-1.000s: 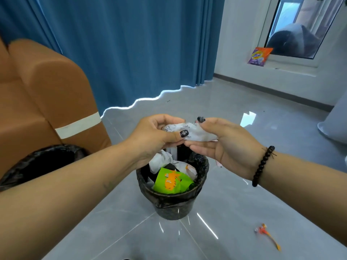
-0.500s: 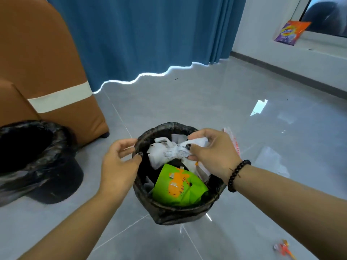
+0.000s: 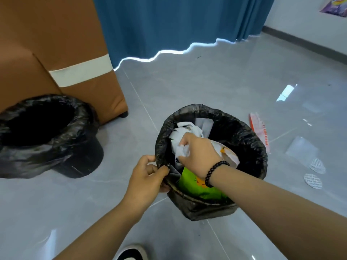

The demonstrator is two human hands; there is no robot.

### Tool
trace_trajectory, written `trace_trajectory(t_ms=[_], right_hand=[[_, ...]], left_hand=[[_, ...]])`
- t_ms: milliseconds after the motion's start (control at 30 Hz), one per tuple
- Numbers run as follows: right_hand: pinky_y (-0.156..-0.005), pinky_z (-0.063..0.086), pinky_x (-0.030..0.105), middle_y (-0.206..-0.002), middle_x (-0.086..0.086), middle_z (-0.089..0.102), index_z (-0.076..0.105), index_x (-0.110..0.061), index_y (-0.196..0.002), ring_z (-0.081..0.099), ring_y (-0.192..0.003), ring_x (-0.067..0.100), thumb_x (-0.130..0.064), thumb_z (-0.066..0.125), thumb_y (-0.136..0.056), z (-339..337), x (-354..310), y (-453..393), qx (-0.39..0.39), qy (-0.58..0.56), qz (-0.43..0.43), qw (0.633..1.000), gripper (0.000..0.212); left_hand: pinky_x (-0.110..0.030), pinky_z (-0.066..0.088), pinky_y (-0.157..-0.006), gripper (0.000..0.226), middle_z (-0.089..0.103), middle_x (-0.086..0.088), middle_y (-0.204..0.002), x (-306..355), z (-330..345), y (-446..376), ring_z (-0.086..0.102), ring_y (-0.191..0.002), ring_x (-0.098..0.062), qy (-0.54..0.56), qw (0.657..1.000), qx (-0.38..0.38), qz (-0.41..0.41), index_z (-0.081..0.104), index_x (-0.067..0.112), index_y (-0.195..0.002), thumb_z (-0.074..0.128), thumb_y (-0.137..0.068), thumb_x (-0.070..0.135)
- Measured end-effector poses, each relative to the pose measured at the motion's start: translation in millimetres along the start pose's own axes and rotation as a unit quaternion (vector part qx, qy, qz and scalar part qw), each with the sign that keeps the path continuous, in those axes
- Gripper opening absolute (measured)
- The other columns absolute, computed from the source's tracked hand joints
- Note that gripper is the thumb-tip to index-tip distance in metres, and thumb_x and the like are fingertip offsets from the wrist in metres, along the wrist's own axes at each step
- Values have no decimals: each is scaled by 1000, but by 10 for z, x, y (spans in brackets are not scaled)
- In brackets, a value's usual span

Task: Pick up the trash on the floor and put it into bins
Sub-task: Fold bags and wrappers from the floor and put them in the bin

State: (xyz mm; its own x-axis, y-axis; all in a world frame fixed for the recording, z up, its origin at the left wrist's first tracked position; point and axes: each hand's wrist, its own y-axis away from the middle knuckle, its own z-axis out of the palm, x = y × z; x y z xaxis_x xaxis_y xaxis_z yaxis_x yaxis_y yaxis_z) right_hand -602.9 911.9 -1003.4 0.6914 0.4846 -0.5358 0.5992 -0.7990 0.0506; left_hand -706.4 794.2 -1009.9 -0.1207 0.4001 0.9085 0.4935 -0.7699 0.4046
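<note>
- One brown sofa (image 3: 56, 59) standing well to the upper left of the grip, one blue curtain (image 3: 178, 25) hanging beyond it.
- Two black-lined bins: the empty bin (image 3: 47, 136) sitting to the left, apart from both hands; the full bin (image 3: 249, 145) taking both hands at its rim and mouth.
- One right hand (image 3: 199, 152) reaching inside the full bin, fingers curled round one white crumpled wrapper (image 3: 180, 139), pinching it against the trash.
- One left hand (image 3: 148, 177) pinching the liner rim, thumb inside, fingers outside.
- One green packet (image 3: 199, 186) lying just under the right wrist, inside the bin.
- One red-and-white wrapper (image 3: 260, 130) lying on the floor just right of the bin.
- Two round white seals (image 3: 313, 180) lying farther right.
</note>
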Motion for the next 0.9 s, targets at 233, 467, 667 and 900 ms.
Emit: trace_trajectory(t_ms=[233,467,667,900], right_hand=[[-85,46,36,-106,11,45,67,-6,-109,52,-100,31,-9,48,-93,223,41,-40,-132,81,-89,984,25],[-77,52,39,-93,8,66,57,-17,-88,61,-91,28,-19,60,-87,260,128,-33,-105,130,-15,986,4],[-83,47,26,-101,2,64,72,-12,-95,59,-83,15,-17,56,-91,12,156,52,-86,41,-95,991,17],[-63,47,13,-83,-11,63,72,-24,-87,62,-70,9,-17,57,-79,-988,435,695,-22,-53,-109,992,19]], left_hand=[[-23,54,-58,20,68,-24,-89,-60,-59,28,68,-69,-23,45,998,-40,-9,55,17,-111,59,-93,11],[-29,58,-65,29,68,-23,-91,-102,-61,23,68,-71,-22,44,998,-42,-24,53,20,-120,62,-92,21],[-26,57,-60,30,68,-18,-84,-107,-52,29,69,-70,-20,41,999,-15,-10,54,19,-120,63,-91,19],[-28,38,-94,47,37,8,-119,-109,21,112,46,-110,-10,-245,926,159,238,44,23,-129,66,-88,25]])
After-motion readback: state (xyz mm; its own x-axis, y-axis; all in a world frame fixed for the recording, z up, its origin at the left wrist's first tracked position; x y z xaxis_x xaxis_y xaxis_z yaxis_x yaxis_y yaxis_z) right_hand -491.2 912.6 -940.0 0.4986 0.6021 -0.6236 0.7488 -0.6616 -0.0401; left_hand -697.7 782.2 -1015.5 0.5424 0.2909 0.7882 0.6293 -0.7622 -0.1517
